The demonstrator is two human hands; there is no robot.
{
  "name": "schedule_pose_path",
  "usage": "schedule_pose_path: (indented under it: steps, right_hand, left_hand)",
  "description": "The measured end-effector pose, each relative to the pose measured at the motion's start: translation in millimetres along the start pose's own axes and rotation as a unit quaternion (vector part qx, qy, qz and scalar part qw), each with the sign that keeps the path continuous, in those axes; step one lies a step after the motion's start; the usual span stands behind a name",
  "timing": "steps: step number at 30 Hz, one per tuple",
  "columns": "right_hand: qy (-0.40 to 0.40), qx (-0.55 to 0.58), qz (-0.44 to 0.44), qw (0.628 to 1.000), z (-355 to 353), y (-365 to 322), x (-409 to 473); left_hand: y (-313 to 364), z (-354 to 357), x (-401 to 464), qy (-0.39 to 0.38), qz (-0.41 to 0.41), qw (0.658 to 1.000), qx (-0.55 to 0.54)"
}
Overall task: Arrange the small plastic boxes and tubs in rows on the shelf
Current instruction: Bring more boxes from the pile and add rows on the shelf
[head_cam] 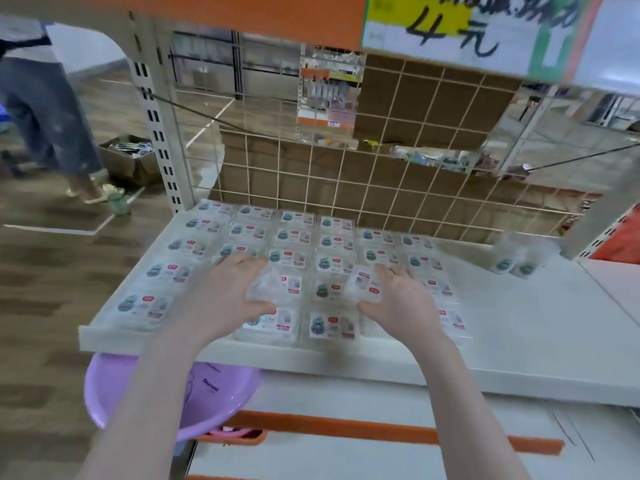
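Note:
Several clear plastic boxes with blue-and-red labels lie in rows [294, 237] on the left half of the white shelf [519, 334]. My left hand [225, 292] grips one clear box [266, 285] tilted above the third column. My right hand [398, 299] holds another labelled box [365, 284], also tilted, just above the rows. Two small clear tubs [516, 265] stand apart at the back right of the shelf.
A wire grid backs the shelf [381, 188], with brown cardboard behind it. An orange shelf edge with a yellow price sign [450, 26] hangs overhead. A purple basin [173, 389] sits under the shelf's left end. A person's legs [45, 116] stand at far left by a cardboard carton [128, 157].

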State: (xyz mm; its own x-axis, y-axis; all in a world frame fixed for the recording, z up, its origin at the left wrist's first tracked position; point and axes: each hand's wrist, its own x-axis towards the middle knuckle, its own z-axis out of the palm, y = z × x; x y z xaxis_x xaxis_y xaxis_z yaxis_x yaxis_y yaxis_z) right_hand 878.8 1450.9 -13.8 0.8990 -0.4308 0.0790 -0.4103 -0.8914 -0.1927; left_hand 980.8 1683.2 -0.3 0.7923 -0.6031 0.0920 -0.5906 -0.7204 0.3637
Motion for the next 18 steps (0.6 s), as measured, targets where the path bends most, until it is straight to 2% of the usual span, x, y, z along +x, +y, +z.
schedule_pose_path:
  steps: [6,10,14,18]
  right_hand:
    - [-0.004,-0.025,-0.015,1.0,11,4,-1]
    - [-0.065,0.058,-0.045,0.995,-1,17,3]
    - [-0.112,0.033,-0.155,0.981,-27,34,15]
    - [-0.216,-0.049,-0.284,0.933,-50,36,33]
  left_hand:
    - [2,1,14,-0.006,0.021,1.0,-0.005]
    - [8,5,21,-0.009,0.029,0.999,0.021]
    - [12,6,23,-0.013,0.027,0.999,0.03]
    - [14,6,24,-0.018,0.026,0.999,0.032]
